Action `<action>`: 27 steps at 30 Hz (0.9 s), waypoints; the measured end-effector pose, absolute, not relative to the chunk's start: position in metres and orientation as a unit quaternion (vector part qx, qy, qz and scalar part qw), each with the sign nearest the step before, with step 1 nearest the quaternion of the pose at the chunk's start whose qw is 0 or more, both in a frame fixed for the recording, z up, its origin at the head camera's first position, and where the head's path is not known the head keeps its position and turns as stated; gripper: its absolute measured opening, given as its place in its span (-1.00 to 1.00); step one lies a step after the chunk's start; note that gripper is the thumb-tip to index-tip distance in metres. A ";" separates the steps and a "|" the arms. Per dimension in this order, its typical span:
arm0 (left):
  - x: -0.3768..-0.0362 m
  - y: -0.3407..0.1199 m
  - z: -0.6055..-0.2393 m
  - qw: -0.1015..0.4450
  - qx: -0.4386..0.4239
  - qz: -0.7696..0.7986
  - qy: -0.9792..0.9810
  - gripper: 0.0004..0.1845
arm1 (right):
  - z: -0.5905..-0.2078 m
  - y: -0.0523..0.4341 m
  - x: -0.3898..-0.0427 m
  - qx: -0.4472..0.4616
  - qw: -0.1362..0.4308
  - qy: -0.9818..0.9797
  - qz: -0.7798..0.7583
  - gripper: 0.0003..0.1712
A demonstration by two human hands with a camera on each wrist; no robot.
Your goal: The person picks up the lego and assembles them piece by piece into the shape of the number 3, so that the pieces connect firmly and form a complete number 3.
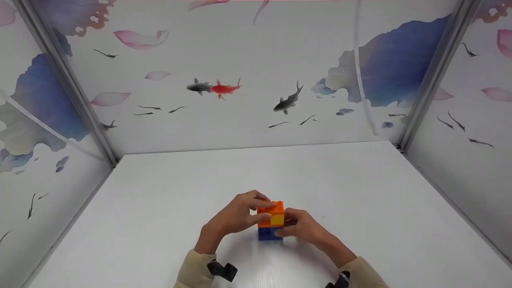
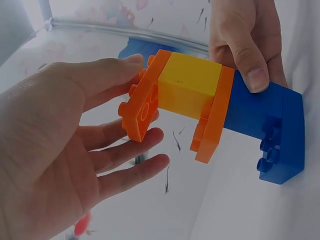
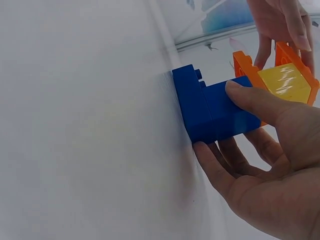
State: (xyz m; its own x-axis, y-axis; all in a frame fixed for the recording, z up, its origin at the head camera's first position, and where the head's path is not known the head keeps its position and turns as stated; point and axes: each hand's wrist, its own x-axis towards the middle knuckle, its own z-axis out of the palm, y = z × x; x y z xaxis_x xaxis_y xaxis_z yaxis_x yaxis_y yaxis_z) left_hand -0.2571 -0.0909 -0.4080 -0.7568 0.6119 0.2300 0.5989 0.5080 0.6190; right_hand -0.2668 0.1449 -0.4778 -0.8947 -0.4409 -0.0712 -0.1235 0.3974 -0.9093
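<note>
Two hands' fingers pinching a glossy, studded plastic brick stack (image 1: 271, 221): orange plates, yellow cube, blue base.

— What stands low in the middle of the head view?

— A small stack of toy bricks (image 1: 271, 221) on the white tabletop, upright, just below the frame's centre.

— How is it built?

— A blue brick (image 1: 269, 233) at the bottom, touching the table. Above it a thin orange plate (image 2: 214, 116), then a yellow block (image 1: 277, 219), then a second orange plate (image 1: 271, 208) on top, studs upward.

— Anything showing on the blue one?

— In the left wrist view, studs on its side face, at the right of the frame.
</note>
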 end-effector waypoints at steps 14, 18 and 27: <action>-0.263 -0.100 -0.416 0.016 0.314 0.388 0.866 -0.56 | -0.480 0.144 -0.267 -0.167 0.153 0.823 -0.521 -0.49; -0.262 -0.098 -0.415 0.016 0.312 0.373 0.874 -0.56 | -0.480 0.144 -0.267 -0.164 0.155 0.824 -0.520 -0.48; -0.261 -0.099 -0.415 0.015 0.302 0.373 0.877 -0.55 | -0.480 0.143 -0.266 -0.164 0.153 0.824 -0.520 -0.48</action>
